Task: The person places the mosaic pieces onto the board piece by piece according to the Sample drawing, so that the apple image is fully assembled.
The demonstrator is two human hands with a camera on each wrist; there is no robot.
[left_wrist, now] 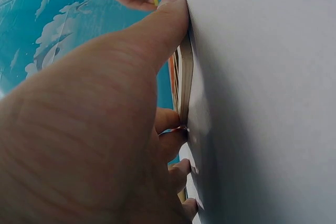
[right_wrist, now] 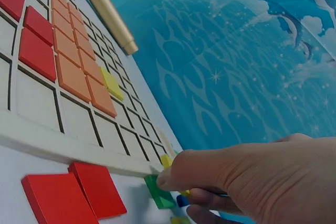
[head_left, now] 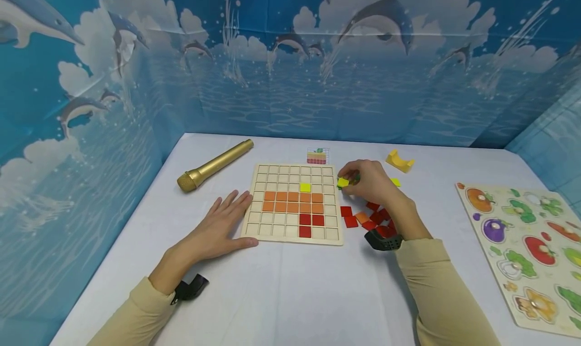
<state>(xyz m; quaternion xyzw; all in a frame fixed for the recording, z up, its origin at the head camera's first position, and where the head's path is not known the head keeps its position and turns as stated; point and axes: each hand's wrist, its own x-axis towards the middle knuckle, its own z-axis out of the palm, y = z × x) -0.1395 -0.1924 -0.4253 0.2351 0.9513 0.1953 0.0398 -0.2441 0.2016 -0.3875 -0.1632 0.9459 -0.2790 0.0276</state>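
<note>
Wooden grid board (head_left: 295,203) lies at the centre of the head view on a white table (head_left: 290,295), partly filled with orange tiles (head_left: 292,202), three red tiles (head_left: 310,223) and one yellow tile (head_left: 305,187). The left hand (head_left: 222,225) lies flat with straight fingers against the board's left edge, its thumb along the near corner, likely steadying it. The right hand (head_left: 369,181), just right of the board's upper right corner, pinches a yellow tile (head_left: 343,182) in curled fingertips; a green tile (right_wrist: 160,192) lies beneath them. Loose red and orange tiles (head_left: 369,217) are scattered below that hand, right of the board. A gold microphone (head_left: 214,165) lies at upper left, a small pattern card (head_left: 316,156) above the board, a yellow block (head_left: 399,160) beyond the hand, and a vegetable puzzle (head_left: 526,250) at far right. Nothing lies between the hand and the board.
</note>
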